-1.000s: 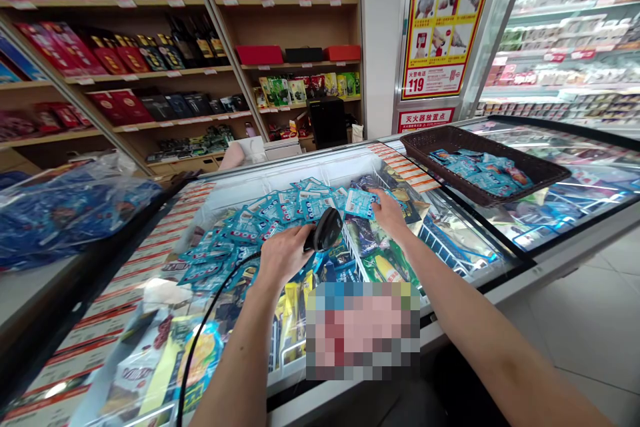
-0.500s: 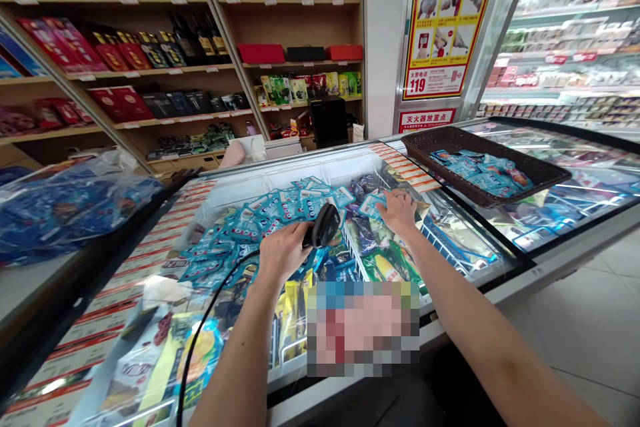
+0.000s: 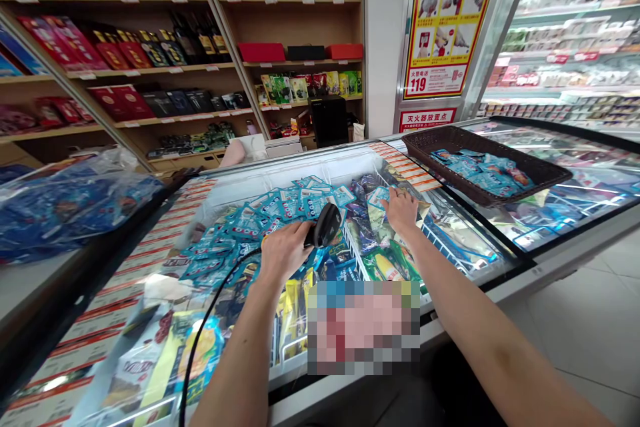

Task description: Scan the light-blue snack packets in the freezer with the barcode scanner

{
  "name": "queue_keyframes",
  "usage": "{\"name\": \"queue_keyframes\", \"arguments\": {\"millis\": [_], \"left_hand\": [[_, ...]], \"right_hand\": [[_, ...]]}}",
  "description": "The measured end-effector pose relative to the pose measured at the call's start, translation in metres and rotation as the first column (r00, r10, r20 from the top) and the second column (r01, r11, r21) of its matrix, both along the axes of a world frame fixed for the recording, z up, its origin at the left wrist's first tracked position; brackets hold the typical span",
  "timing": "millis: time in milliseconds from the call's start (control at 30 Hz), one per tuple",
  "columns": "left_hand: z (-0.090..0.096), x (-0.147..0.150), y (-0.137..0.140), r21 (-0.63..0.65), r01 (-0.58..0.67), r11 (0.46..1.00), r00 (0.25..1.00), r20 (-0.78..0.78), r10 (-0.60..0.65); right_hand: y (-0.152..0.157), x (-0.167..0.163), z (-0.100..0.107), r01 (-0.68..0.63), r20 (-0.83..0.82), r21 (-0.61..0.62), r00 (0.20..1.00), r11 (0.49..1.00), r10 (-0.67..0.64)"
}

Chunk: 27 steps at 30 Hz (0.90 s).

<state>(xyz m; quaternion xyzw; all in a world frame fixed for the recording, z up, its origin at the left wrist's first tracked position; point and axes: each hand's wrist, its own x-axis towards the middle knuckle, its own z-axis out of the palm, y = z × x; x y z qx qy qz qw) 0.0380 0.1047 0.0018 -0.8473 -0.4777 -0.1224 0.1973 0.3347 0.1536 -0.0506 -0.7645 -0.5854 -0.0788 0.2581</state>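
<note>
My left hand (image 3: 284,248) is closed round the handle of a black corded barcode scanner (image 3: 327,225), its head pointing right. The scanner's cable (image 3: 210,307) runs down over the freezer glass. With its fingers closed at the edge of a blue packet (image 3: 379,198), my right hand (image 3: 401,209) holds that packet above the glass. Left of it, many similar blue packets (image 3: 270,210) lie spread in a heap on the glass top of the chest freezer (image 3: 300,387). More of the blue packets (image 3: 480,170) sit in a dark brown woven basket (image 3: 543,180) at the right.
A clear plastic bag of blue packets (image 3: 75,207) lies at the left. Frozen goods in wire baskets show beneath the glass. Shelves with boxes and bottles (image 3: 175,67) stand behind, a fire-extinguisher poster (image 3: 450,20) hangs beyond, and a lit display fridge (image 3: 575,47) is at the right.
My right hand has shifted slightly to the right with the blue packet, which is turned a little. The left hand and scanner have barely moved.
</note>
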Motion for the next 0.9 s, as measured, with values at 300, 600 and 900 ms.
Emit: {"name": "queue_keyframes", "arguments": {"millis": [300, 600, 900], "left_hand": [[-0.001, 0.002, 0.001, -0.011, -0.01, 1.0, 1.0, 0.005, 0.01], [0.0, -0.002, 0.0, 0.016, -0.015, 1.0, 0.998, 0.064, 0.014], [0.002, -0.008, 0.001, 0.097, -0.115, 0.989, 0.98, 0.176, 0.097]], "right_hand": [[-0.007, -0.022, 0.009, -0.26, 0.122, 0.102, 0.961, 0.96, 0.247], [-0.012, -0.061, 0.015, -0.689, 0.074, 0.013, 0.723, 0.724, 0.687], [-0.015, -0.06, 0.017, -0.724, 0.023, 0.013, 0.689, 0.689, 0.724]]}}
